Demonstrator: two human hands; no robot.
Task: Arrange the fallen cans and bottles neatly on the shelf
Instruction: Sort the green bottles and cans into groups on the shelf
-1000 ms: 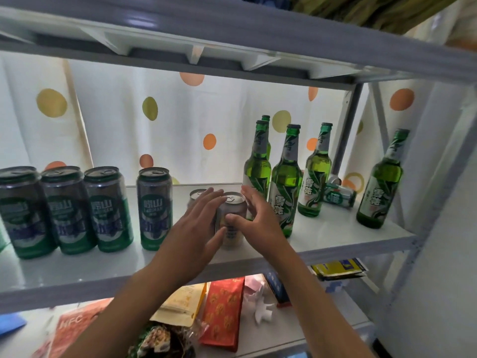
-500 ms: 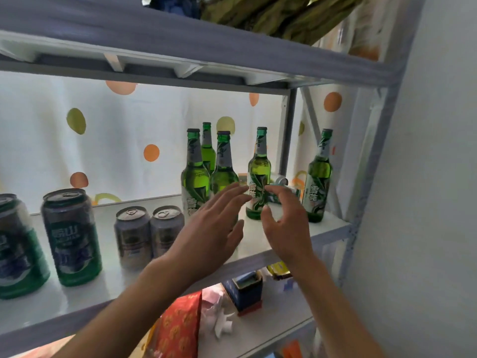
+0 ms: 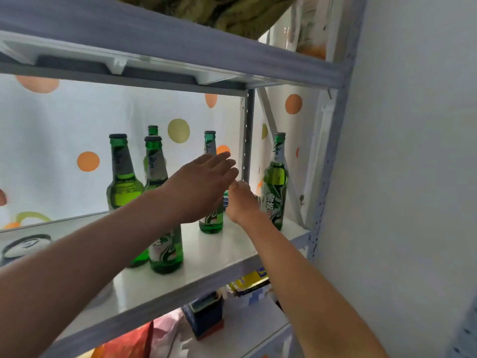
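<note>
Reach goes deep on the right: the fallen can (image 3: 226,200) lies on its side at the back of the shelf (image 3: 219,257), just a sliver showing between two upright bottles. Right hand (image 3: 241,201) is nearer, right at it, grip hidden; left hand (image 3: 204,186) hovers above, fingers straight

Both arms outstretched, left hand (image 3: 200,186) flat with fingers (image 3: 222,161) straight, right hand (image 3: 241,200) with fingers curled.
</note>
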